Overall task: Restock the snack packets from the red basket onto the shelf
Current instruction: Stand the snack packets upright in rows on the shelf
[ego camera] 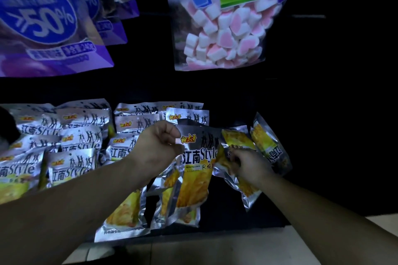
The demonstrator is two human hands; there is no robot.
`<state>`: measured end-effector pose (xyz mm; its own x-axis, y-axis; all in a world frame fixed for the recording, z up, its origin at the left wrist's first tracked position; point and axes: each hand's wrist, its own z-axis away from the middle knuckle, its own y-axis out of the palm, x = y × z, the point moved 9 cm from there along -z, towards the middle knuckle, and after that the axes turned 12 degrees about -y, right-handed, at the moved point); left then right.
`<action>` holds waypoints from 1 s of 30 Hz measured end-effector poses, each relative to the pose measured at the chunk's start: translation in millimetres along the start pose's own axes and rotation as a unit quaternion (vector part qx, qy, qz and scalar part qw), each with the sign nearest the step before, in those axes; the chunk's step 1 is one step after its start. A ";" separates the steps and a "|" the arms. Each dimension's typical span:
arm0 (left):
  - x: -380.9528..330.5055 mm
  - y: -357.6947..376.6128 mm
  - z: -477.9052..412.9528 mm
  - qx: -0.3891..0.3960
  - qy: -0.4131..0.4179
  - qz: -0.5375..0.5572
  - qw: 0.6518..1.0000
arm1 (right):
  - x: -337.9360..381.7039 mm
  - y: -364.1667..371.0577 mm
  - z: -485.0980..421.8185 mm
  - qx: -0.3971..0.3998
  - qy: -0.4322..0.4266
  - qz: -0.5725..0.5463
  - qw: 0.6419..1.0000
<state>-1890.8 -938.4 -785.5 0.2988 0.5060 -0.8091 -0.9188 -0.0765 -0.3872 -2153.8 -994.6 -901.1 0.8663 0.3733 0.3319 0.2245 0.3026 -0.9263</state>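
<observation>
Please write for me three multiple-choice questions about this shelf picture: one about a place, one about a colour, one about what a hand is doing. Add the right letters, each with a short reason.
1. Where does the marshmallow bag hang?
A. above the silver snack packets
B. below them
C. inside a basket

2. What colour are the bags marked 50%?
A. red
B. purple
C. green

3. What does the left hand do?
A. lies flat on the shelf
B. pinches the front packet at its top corner
C. holds nothing

1 A: it shows over the packet rows.
2 B: their fronts are purple with a blue oval.
3 B: thumb and fingers close on that corner, while the right hand grips a neighbouring packet.
</observation>
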 end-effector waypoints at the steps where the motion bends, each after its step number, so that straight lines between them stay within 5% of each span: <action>1: -0.3 -1.1 0.3 -0.002 0.001 -0.001 1.000 | -3.2 -4.6 0.2 -0.015 0.005 0.002 1.000; 11: -36.5 -10.9 14.4 -0.056 0.085 -0.034 0.994 | 13.5 -142.0 35.5 -0.265 -0.015 -0.229 0.937; 15: -53.4 -21.3 22.9 -0.086 0.115 0.002 0.990 | 41.7 -170.3 59.1 -0.193 -0.057 -0.251 0.947; 18: -64.4 -17.0 28.5 -0.039 0.118 0.031 0.992 | 51.9 -177.8 69.1 -0.125 -0.072 -0.179 0.973; 23: -70.0 -7.4 39.0 -0.018 0.118 0.013 0.993 | 81.5 -214.7 84.7 -0.234 -0.153 0.010 0.960; 30: -57.1 2.5 36.7 0.005 0.075 0.017 0.997 | 67.8 -188.5 74.4 -0.204 -0.073 -0.244 0.945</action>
<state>-1919.6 -936.0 -724.0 0.3026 0.3696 -0.8785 -0.9310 -0.0830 -0.3555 -2170.6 -961.1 -690.8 0.5517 0.4021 0.7307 0.7602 0.1180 -0.6389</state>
